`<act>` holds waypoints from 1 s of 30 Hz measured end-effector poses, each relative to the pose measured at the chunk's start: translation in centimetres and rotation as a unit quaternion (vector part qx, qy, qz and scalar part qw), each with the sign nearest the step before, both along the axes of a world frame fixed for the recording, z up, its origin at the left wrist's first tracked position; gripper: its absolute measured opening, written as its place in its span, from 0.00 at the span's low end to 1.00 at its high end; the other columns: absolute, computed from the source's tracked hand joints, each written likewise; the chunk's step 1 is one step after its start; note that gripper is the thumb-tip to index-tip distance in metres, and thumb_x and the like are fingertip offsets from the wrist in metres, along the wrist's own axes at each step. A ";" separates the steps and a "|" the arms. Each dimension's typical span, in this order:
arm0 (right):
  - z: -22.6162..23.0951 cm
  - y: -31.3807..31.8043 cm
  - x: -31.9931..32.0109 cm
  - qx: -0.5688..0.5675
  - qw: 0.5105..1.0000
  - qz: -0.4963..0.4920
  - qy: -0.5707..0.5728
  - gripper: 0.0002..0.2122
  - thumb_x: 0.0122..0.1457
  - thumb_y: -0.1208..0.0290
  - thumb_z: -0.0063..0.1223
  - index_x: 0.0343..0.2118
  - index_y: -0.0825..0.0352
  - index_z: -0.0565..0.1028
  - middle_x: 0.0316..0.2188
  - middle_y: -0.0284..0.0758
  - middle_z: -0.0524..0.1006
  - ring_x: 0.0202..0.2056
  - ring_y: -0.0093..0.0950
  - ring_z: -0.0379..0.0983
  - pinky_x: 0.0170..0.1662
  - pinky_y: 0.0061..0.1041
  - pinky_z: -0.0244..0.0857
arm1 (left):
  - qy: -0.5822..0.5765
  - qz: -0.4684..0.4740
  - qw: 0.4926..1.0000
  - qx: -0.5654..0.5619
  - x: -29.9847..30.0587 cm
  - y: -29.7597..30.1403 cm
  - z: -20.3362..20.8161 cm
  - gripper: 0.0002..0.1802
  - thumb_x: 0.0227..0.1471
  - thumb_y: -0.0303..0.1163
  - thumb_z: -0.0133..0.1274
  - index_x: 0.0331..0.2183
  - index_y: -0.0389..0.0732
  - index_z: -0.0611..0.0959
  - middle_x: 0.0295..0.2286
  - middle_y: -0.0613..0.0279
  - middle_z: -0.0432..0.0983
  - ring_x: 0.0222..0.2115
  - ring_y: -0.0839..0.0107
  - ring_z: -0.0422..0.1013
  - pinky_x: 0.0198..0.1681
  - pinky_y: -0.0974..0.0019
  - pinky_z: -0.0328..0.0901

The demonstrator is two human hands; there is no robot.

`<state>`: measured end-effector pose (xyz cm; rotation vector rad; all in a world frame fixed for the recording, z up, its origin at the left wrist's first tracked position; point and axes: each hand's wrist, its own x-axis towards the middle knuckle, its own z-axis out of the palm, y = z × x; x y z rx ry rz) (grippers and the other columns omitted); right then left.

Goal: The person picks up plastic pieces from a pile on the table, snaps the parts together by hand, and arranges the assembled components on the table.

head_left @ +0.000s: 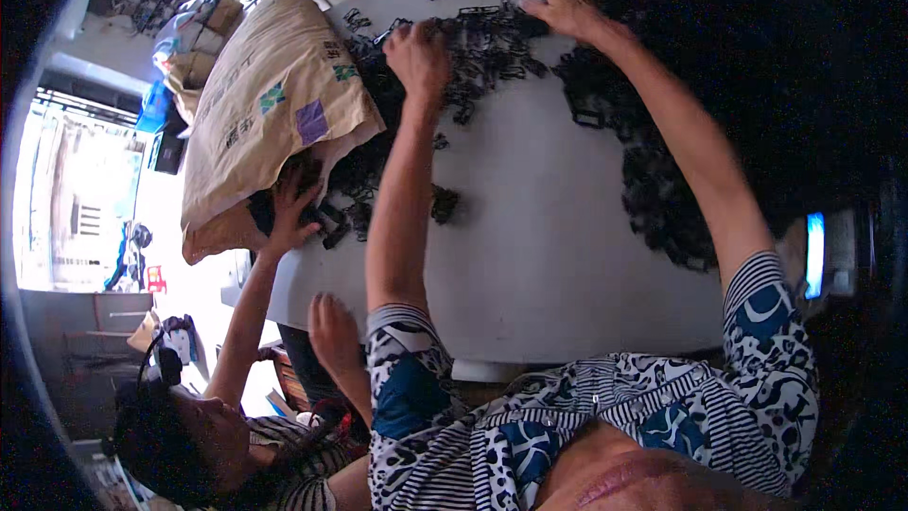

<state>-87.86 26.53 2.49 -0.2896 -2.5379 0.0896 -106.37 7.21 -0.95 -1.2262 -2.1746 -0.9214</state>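
Small black buckle-like pieces (473, 57), many with rectangular openings, lie loosely heaped on the grey-white table (530, 227). My left hand (418, 59) is over the far left part of this heap, its fingers curled down among the pieces. Whatever it grips is hidden under the fingers. At the far edge of the heap, my right hand (560, 8) reaches out with fingers apart, beside a much larger dark heap (653, 161) on the right. No piece shows in that hand.
A large beige woven sack (274, 99) lies at the left table edge, its mouth toward a co-worker (189, 435). One co-worker's hand (291, 213) is at the sack's opening among black pieces; the other hand (336, 336) is near my left arm.
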 end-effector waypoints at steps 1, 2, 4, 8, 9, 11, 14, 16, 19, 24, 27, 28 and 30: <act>-1.1 1.2 -3.8 -0.006 1.000 0.011 0.003 0.17 0.57 0.55 0.49 0.42 0.63 0.74 0.42 0.42 0.72 0.46 0.37 0.66 0.49 0.34 0.63 | 0.025 0.018 0.998 -0.047 -4.0 0.4 -0.6 0.19 0.42 0.42 0.55 0.38 0.46 0.82 0.36 0.49 0.74 0.43 0.50 0.66 0.48 0.51 0.58; -2.4 2.4 -7.3 -0.041 0.998 0.020 -0.044 0.20 0.57 0.52 0.47 0.45 0.61 0.73 0.45 0.41 0.72 0.49 0.38 0.65 0.51 0.35 0.61 | 0.046 0.032 0.994 -0.093 -7.0 1.1 -1.7 0.21 0.45 0.46 0.54 0.41 0.48 0.81 0.40 0.48 0.73 0.45 0.49 0.65 0.49 0.50 0.57; -5.3 4.1 -11.9 -0.079 0.992 0.023 -0.095 0.22 0.57 0.48 0.45 0.49 0.58 0.72 0.48 0.39 0.71 0.51 0.39 0.64 0.53 0.37 0.59 | -0.023 0.102 0.981 -0.161 -9.3 3.6 -3.0 0.24 0.47 0.51 0.50 0.45 0.51 0.78 0.44 0.47 0.70 0.48 0.47 0.63 0.51 0.49 0.56; -10.5 2.8 -16.8 -0.102 0.968 -0.028 -0.228 0.26 0.56 0.42 0.43 0.57 0.44 0.64 0.58 0.34 0.61 0.59 0.43 0.53 0.60 0.52 0.45 | -0.132 0.183 0.934 -0.277 -13.6 6.0 -9.4 0.33 0.49 0.62 0.42 0.55 0.61 0.69 0.54 0.45 0.60 0.54 0.40 0.55 0.54 0.46 0.52; -11.7 2.8 -16.4 -0.083 0.957 -0.062 -0.270 0.26 0.56 0.41 0.43 0.58 0.39 0.61 0.61 0.32 0.56 0.62 0.43 0.48 0.61 0.55 0.39 | -0.144 0.153 0.943 -0.259 -10.9 6.3 -8.8 0.34 0.49 0.64 0.41 0.56 0.62 0.66 0.53 0.48 0.62 0.55 0.43 0.55 0.55 0.45 0.50; -12.4 2.5 -14.6 -0.083 0.956 -0.052 -0.277 0.27 0.56 0.40 0.42 0.59 0.38 0.60 0.62 0.32 0.55 0.63 0.44 0.47 0.62 0.55 0.37 | -0.150 0.114 0.947 -0.259 -8.6 6.6 -9.0 0.34 0.49 0.64 0.41 0.56 0.61 0.66 0.53 0.49 0.63 0.55 0.44 0.55 0.55 0.44 0.50; -11.8 0.6 -10.0 -0.078 0.952 -0.035 -0.294 0.26 0.57 0.42 0.42 0.59 0.39 0.59 0.62 0.33 0.55 0.62 0.43 0.48 0.62 0.54 0.37 | -0.135 0.090 0.947 -0.276 -2.9 4.2 -7.5 0.33 0.50 0.63 0.41 0.55 0.60 0.67 0.53 0.54 0.63 0.55 0.46 0.56 0.55 0.42 0.50; -13.2 1.3 -5.2 -0.037 0.963 -0.010 -0.266 0.29 0.54 0.39 0.43 0.59 0.36 0.58 0.60 0.34 0.58 0.60 0.45 0.50 0.58 0.63 0.36 | -0.069 0.034 0.966 -0.247 1.6 3.5 -7.7 0.32 0.51 0.63 0.41 0.54 0.60 0.68 0.52 0.54 0.64 0.54 0.45 0.57 0.54 0.43 0.51; -10.1 -4.6 2.2 -0.076 0.951 0.022 -0.299 0.28 0.56 0.48 0.47 0.59 0.52 0.61 0.59 0.40 0.58 0.60 0.46 0.51 0.60 0.52 0.44 | 0.002 0.024 0.977 -0.213 7.0 -1.4 -9.7 0.30 0.52 0.62 0.40 0.53 0.61 0.69 0.50 0.55 0.66 0.52 0.46 0.59 0.52 0.42 0.51; -10.1 -10.1 15.3 -0.031 0.937 0.062 -0.343 0.30 0.58 0.47 0.43 0.59 0.59 0.59 0.60 0.44 0.56 0.60 0.49 0.50 0.59 0.54 0.45 | 0.052 -0.064 0.979 -0.186 20.5 -6.9 -9.5 0.27 0.56 0.57 0.36 0.55 0.59 0.68 0.52 0.55 0.65 0.54 0.52 0.58 0.54 0.42 0.46; -9.3 -14.1 21.8 -0.026 0.940 0.066 -0.334 0.29 0.58 0.47 0.43 0.58 0.61 0.61 0.59 0.44 0.57 0.59 0.47 0.52 0.59 0.53 0.45 | 0.082 -0.085 0.973 -0.198 26.4 -11.0 -9.3 0.26 0.58 0.55 0.36 0.56 0.60 0.67 0.52 0.60 0.65 0.54 0.57 0.58 0.57 0.45 0.44; -8.7 -15.2 23.6 -0.019 0.942 0.074 -0.328 0.29 0.57 0.47 0.44 0.57 0.61 0.62 0.59 0.44 0.58 0.59 0.47 0.53 0.60 0.52 0.45 | 0.076 -0.113 0.972 -0.194 27.9 -12.2 -9.0 0.26 0.57 0.55 0.36 0.56 0.61 0.67 0.54 0.60 0.64 0.56 0.57 0.57 0.57 0.45 0.44; -8.2 -17.1 27.7 -0.031 0.935 0.077 -0.345 0.29 0.57 0.48 0.44 0.57 0.61 0.62 0.58 0.44 0.58 0.59 0.47 0.53 0.60 0.52 0.46 | 0.080 -0.139 0.967 -0.197 31.5 -14.1 -8.8 0.26 0.58 0.55 0.36 0.56 0.62 0.67 0.54 0.61 0.63 0.57 0.58 0.56 0.58 0.45 0.43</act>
